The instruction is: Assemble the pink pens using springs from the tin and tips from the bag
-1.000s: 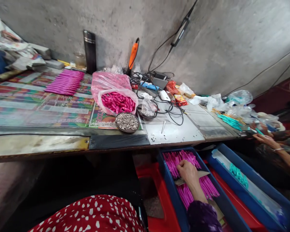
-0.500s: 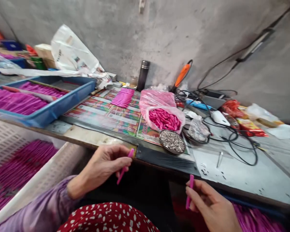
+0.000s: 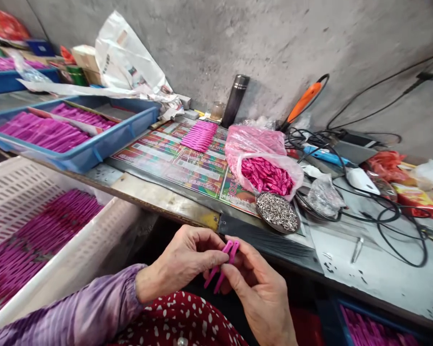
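Above my lap, just off the bench's front edge, my two hands meet. My left hand (image 3: 182, 262) pinches a slim magenta plastic strip (image 3: 210, 278) between thumb and fingers. A similar magenta strip (image 3: 234, 251) is pinched in my right hand (image 3: 260, 288). Both strips tilt the same way and lie side by side, close together; whether they touch I cannot tell. A small hole shows near the top end of each. My fingers hide their middle parts. Beyond my hands, a round dish of small silvery metal pieces (image 3: 277, 212) sits at the bench edge.
A bag of shiny pink pieces (image 3: 267, 177) lies behind the dish. A row of magenta strips (image 3: 199, 136) rests on the printed mat (image 3: 159, 161). Left are a blue tray (image 3: 90, 156) and a white crate (image 3: 75, 245) with strips. Black cables (image 3: 393, 218) and an orange-handled tool (image 3: 305, 102) are right.
My hands have come together from apart, the right moving left and the left moving right, each still with its strip. The view has shifted, so the bench things sit differently in frame.
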The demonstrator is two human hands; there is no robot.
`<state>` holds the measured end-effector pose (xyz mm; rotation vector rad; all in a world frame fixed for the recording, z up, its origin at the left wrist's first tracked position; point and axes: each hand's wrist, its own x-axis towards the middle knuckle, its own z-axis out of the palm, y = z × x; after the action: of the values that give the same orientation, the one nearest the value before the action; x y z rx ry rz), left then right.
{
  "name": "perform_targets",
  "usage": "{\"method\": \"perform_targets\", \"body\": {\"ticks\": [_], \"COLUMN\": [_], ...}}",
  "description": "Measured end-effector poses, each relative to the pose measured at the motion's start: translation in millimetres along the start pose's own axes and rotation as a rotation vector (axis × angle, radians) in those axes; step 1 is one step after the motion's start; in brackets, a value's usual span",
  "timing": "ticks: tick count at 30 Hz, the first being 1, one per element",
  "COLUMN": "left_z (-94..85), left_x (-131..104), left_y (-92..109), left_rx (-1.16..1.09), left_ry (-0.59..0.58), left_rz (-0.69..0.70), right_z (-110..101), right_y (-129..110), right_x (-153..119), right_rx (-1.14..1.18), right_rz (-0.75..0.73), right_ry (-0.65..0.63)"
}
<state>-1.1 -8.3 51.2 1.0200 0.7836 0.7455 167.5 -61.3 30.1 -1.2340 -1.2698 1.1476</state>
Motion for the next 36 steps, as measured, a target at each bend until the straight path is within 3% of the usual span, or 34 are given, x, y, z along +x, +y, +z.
{"method": "perform_targets", "body": {"ticks": [7,24,29,36], "left_z": [-0.2,-5.1,-2.6,1.0], "left_x": [2.3,9.9,20.0,46.1], "left_y": [-4.6,-14.5,4.6,45.0], "left_rx": [-0.061,-0.103,-0.119,-0.074], "left_ry": [0.016,-0.006,-0.018,-0.041], "left_rz": [-0.003,0.011,0.056,0.216], "right_z": [5.3,4.8,0.1,-14.0], "right_y": [0.1,1.2,-15.9,-51.2], "right_x": [2.4,6.2,22.3,62.6], "right_rx": [-0.09,-0.049,-0.11,-0.218], "right_rz": [-0.097,0.03,0.009,-0.16], "right_ry": [0.027,-0.028,-0.017,-0.025]}}
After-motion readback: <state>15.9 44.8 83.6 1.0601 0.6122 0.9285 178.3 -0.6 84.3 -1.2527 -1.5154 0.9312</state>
